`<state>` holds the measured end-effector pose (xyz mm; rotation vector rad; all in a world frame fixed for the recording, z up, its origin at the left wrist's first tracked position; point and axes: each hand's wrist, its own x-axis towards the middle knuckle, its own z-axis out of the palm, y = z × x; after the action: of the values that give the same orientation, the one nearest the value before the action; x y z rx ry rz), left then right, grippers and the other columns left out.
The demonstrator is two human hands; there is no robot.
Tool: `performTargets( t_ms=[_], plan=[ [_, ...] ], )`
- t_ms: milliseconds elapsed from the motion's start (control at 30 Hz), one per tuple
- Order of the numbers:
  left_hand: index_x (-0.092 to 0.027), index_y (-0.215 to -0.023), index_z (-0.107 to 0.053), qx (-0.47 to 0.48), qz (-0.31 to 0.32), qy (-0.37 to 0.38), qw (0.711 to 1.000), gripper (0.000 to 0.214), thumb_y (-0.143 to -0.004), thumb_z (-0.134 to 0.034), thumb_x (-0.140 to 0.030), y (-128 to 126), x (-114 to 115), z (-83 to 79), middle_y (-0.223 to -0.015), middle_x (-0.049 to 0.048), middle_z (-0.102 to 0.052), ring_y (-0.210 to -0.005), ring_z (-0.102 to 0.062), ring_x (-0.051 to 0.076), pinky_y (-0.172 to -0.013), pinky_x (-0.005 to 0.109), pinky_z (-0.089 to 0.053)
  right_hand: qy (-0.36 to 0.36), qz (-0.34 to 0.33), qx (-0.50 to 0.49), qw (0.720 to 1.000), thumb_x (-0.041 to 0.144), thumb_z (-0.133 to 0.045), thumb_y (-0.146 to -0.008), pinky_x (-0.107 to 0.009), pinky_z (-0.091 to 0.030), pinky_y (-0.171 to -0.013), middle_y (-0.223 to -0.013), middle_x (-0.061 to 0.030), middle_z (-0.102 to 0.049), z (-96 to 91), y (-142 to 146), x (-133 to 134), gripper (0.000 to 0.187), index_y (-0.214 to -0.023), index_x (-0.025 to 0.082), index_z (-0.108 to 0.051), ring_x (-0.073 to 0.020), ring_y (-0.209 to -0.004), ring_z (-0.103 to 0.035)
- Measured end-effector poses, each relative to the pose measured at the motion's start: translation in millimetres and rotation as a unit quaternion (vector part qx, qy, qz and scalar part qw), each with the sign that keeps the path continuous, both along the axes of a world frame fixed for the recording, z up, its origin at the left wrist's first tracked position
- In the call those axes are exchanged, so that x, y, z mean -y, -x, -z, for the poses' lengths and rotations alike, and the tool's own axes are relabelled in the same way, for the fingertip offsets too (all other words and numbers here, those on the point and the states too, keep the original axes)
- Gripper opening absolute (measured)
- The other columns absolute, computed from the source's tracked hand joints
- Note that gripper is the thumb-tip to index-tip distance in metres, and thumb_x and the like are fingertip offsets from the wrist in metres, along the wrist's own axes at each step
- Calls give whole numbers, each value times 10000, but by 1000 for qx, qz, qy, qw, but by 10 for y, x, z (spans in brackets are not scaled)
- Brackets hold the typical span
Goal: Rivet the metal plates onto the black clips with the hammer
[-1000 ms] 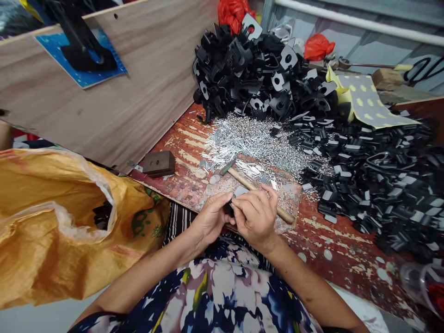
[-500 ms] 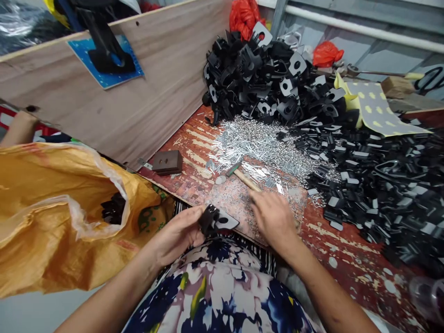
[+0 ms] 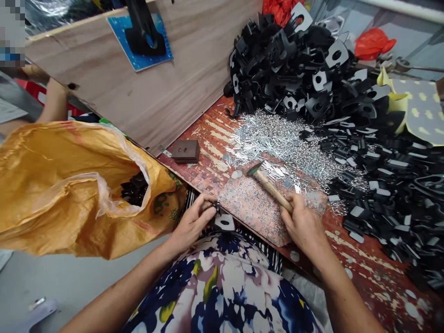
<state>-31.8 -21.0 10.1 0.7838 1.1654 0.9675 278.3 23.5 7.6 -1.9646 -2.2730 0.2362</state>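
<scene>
My left hand (image 3: pixel 192 222) is closed on a small black clip with a grey metal plate (image 3: pixel 223 221), held at the near edge of the worn red table (image 3: pixel 350 259). My right hand (image 3: pixel 303 222) is wrapped round the wooden handle of a small hammer (image 3: pixel 268 185), whose head rests on a speckled slab (image 3: pixel 253 206). A heap of small silver pins (image 3: pixel 280 143) lies just beyond the slab.
A big pile of black clips (image 3: pixel 298 64) fills the back of the table and loose black parts (image 3: pixel 388 175) cover the right. An orange sack (image 3: pixel 69 185) holding black pieces stands open at left. A small dark block (image 3: pixel 185 151) lies by the wooden board (image 3: pixel 138 88). Another person's arm (image 3: pixel 53 99) shows far left.
The hands, together on the clip a second ago, have parted. My left hand carried the clip toward the table edge; my right hand reached out and closed on the hammer handle. The camera swung left.
</scene>
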Motion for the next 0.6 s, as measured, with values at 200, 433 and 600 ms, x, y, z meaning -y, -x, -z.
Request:
performTargets(
  t_ms=[200,433,600],
  plan=[
    [-177,-1020,-704,-173,-12,-63,983,420,-953,-542,-558,55,-188,240,-661,-21,-553,-650,-518,174,-646,273,-402,2,-90,-151,984,317,-445,-1048,-355,-581,-768,-1209,-86,-758,-156,-17,205,464,-1506,273,-500,-223,-921,-756],
    [-175,-894,-703,-222,-33,-104,969,441,-998,-443,-516,-17,-257,432,-632,-18,-519,-632,-516,181,-641,286,-387,-124,-143,-195,962,168,-552,-998,-310,-590,-743,-1136,-69,-750,-435,173,463,633,-1583,353,-397,-200,-899,-743],
    [-195,-734,-610,-223,-41,-114,967,434,-982,-469,-522,-10,-265,423,-625,-22,-499,-630,-485,168,-642,279,-376,-125,-212,-96,964,181,-503,-1014,-266,-446,-500,-726,-6,-629,-207,353,425,548,-1552,283,-470,-148,-551,-576]
  ],
)
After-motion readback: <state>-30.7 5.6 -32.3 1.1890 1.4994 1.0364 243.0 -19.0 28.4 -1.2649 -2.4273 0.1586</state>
